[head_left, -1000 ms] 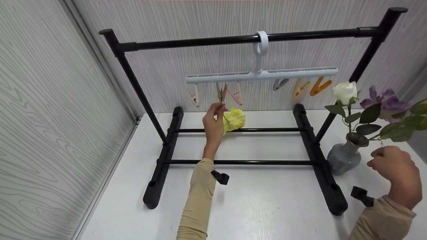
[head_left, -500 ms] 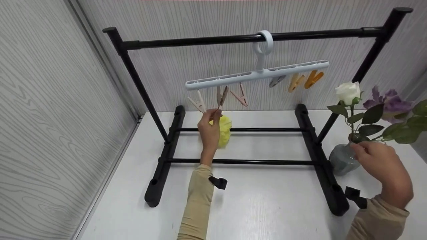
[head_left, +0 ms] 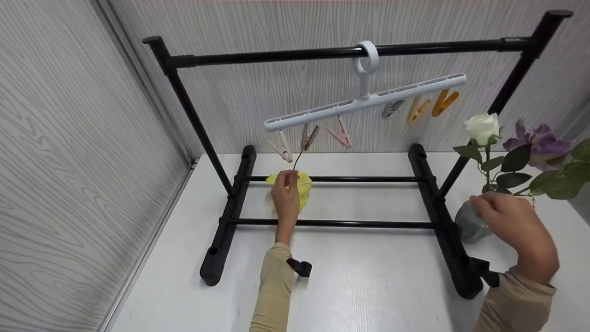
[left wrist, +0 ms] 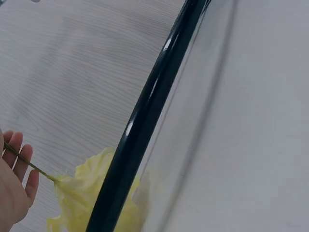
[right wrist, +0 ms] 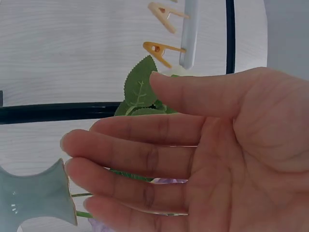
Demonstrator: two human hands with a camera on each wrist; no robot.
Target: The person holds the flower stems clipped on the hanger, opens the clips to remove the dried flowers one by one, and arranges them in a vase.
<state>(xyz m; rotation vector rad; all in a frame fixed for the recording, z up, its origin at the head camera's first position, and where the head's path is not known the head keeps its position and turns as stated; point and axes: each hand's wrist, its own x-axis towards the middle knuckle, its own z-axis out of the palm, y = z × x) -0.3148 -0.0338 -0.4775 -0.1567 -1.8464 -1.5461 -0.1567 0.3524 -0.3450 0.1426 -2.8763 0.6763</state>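
My left hand [head_left: 286, 193] pinches the thin stem of a yellow flower [head_left: 303, 186], whose bloom hangs head-down behind the hand. The stem runs up from the fingertips to a brown clothespin [head_left: 309, 138] on a pale blue clip hanger [head_left: 322, 112], which tilts down at its left end. In the left wrist view the bloom [left wrist: 79, 193] lies partly behind a black bar. My right hand [head_left: 516, 226] is beside a grey-blue vase [head_left: 468, 226], overlapping the stem of a white rose [head_left: 481, 129]. The right wrist view shows its fingers [right wrist: 130, 154] nearly straight, thumb apart.
A black rack [head_left: 276, 56] carries the hanger on its top bar. Pink clothespins [head_left: 340, 134] hang at the left, grey and orange clothespins [head_left: 445, 102] at the right. A purple flower [head_left: 546, 145] stands in the vase, outside the rack's right foot [head_left: 445, 249].
My left hand has moved down and slightly left with the flower stem, tipping the hanger's left end lower. My right hand has moved left, across the front of the vase.
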